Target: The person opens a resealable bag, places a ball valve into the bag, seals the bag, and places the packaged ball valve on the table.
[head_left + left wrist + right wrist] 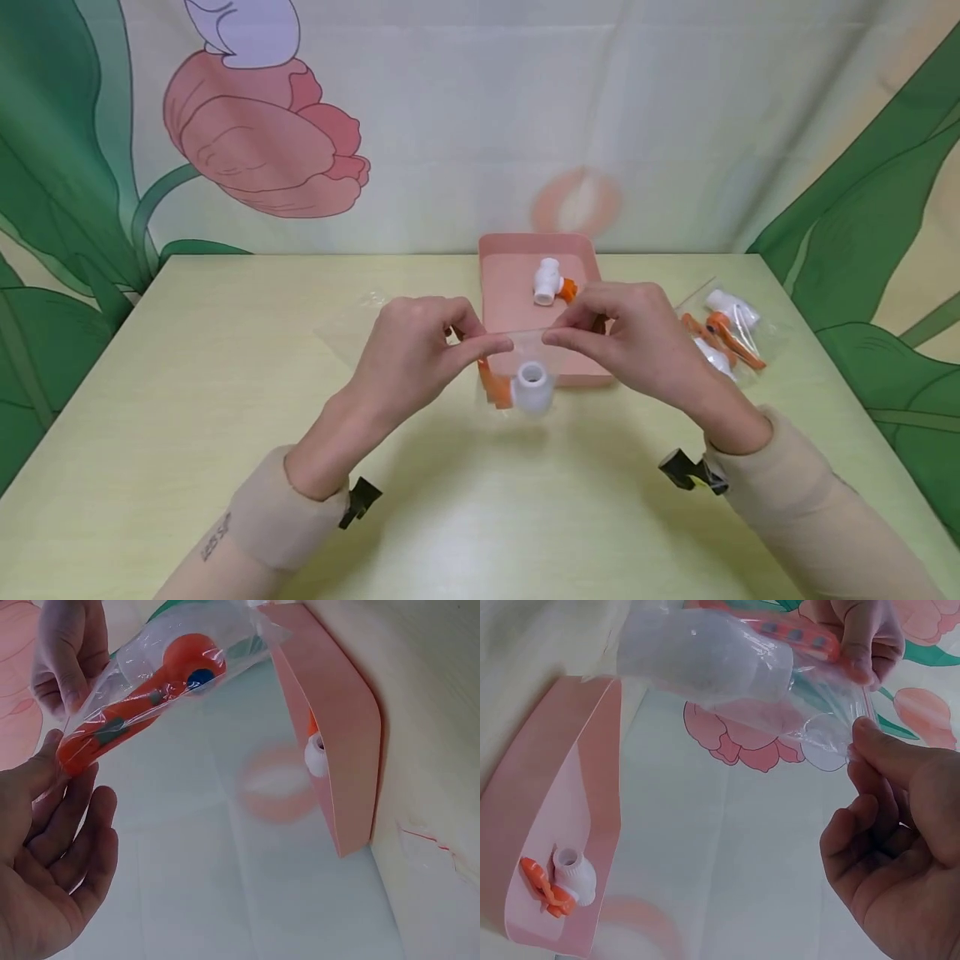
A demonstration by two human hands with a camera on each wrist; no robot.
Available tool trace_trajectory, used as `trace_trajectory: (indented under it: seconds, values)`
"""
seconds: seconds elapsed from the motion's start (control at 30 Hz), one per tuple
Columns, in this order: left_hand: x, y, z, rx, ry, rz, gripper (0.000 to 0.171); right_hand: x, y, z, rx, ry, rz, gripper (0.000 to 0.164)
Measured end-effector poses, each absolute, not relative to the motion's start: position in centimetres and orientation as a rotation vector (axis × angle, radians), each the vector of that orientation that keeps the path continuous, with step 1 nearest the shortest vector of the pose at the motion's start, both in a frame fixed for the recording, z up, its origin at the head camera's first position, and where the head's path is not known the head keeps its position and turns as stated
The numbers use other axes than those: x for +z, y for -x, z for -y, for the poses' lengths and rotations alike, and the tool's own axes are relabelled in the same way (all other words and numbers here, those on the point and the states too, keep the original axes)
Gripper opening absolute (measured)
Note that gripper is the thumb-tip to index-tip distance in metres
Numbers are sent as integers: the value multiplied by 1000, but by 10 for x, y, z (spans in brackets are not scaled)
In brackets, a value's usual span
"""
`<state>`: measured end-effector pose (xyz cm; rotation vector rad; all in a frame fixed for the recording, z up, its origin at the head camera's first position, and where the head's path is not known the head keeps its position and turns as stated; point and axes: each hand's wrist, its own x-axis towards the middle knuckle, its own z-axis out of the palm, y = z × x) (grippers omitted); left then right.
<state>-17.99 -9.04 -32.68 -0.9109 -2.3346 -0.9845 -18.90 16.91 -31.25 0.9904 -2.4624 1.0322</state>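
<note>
Evidently, your left hand (420, 350) and right hand (633, 337) pinch the clear bag (532, 344) by its top edge, at the near side of the pink tray (510, 287); hold there, since it looks limp and slippery around a stiff, probably light valve (532, 397).

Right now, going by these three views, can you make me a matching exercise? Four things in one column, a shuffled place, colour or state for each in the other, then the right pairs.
Things
1. Tray
2. Loose valve
3. Clear bag with one valve inside
4. Packaged parts

Places, colours, states
A. On the table, right of the tray in the head view
B. Pinched by the left hand and right hand
C. Pink all over
D. Lying inside the tray

Pairs: 1-C, 2-D, 3-B, 4-A
</note>
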Motion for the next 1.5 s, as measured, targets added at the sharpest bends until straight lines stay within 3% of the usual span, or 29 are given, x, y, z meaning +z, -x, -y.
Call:
trace_trajectory:
  seconds: [0.4, 0.6, 0.83, 0.97, 1.5]
  values:
    - [-327, 177, 83, -1302, 893, 2245, 28, -329, 196, -178, 1360, -736, 2645, 17]
    - [-328, 180, 84, -1366, 772, 2154, 26, -341, 194, -175, 1411, -809, 2743, 21]
    - [-327, 184, 82, -1458, 653, 2034, 23, -347, 187, -160, 1467, -944, 2712, 62]
    - [-327, 185, 80, -1523, 610, 2017, 22, -348, 184, -154, 1463, -914, 2700, 76]
    - [-337, 187, 66, -1677, 630, 2044, 19, -350, 177, -144, 1082, -714, 2676, 73]
